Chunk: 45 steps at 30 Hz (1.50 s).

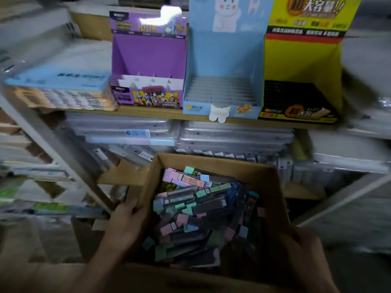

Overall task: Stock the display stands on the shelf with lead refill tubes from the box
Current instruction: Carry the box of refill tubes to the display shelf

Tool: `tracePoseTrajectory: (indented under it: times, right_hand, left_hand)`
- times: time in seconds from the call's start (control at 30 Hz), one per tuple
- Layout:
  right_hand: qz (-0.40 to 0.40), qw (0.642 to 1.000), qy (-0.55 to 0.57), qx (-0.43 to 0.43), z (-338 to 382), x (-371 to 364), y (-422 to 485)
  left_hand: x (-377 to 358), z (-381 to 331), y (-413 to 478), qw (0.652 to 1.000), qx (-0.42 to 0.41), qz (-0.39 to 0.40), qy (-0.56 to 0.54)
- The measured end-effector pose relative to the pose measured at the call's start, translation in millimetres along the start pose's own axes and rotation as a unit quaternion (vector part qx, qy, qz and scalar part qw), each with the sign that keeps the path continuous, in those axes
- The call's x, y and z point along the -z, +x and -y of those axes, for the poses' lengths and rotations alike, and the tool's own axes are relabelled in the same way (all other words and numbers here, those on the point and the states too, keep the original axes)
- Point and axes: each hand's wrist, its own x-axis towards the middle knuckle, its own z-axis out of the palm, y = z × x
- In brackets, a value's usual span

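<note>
Left hand point(127, 225) grips the left wall of the cardboard box point(213, 162), fingers curled over the rim. Right hand point(304, 248) grips the right wall. Between the hands: lead refill tubes point(190, 208) in a loose heap inside the box. Above and beyond the hands, on the shelf point(148, 112), side by side: purple stand point(148, 60), blue stand point(224, 66), yellow stand point(300, 66).

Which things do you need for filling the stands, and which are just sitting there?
For the job: cardboard box, gripped by left hand and right hand; lead refill tubes inside; purple stand, blue stand, yellow stand on the shelf.
Just lying about: blue packs stacked beside the purple stand; clear folders under the shelf.
</note>
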Motion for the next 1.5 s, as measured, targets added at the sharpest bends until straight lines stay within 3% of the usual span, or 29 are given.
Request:
tracePoseTrajectory:
  times: [0.37,0.5,0.63,0.77,1.0,1.2,1.4,1.5]
  right_hand:
    - [-0.013,1.000,0.005,0.005,-1.9,-11.3,38.8]
    - [-0.033,0.999,-0.002,0.024,-4.2,-11.2,40.7]
    - [-0.039,0.999,-0.011,0.021,-3.2,-14.7,37.7]
    - [-0.047,0.999,-0.013,-0.008,4.7,-17.6,32.7]
    - [-0.042,0.998,-0.041,-0.014,14.1,-15.4,25.8]
    - [0.004,0.994,-0.105,0.008,1.6,-5.3,52.1]
    - [0.021,0.993,-0.117,0.021,0.3,-6.0,56.2]
    - [-0.008,0.991,-0.131,0.034,1.5,-9.9,53.8]
  left_hand:
    - [-13.0,-0.5,26.7,1.000,-0.024,0.004,-0.007]
    - [-14.4,2.5,32.4,0.999,0.019,0.032,-0.032]
    - [-15.6,3.6,38.7,0.999,0.036,0.004,-0.011]
    - [-17.0,0.4,44.4,0.997,0.030,0.068,-0.036]
    - [-16.3,-7.3,47.8,0.992,0.037,0.110,-0.045]
    - [-19.5,-3.0,49.0,0.994,-0.031,0.081,-0.062]
    - [-23.8,0.0,39.5,0.984,-0.065,0.063,-0.155]
    - [-23.9,1.6,40.6,0.990,-0.125,0.026,-0.067]
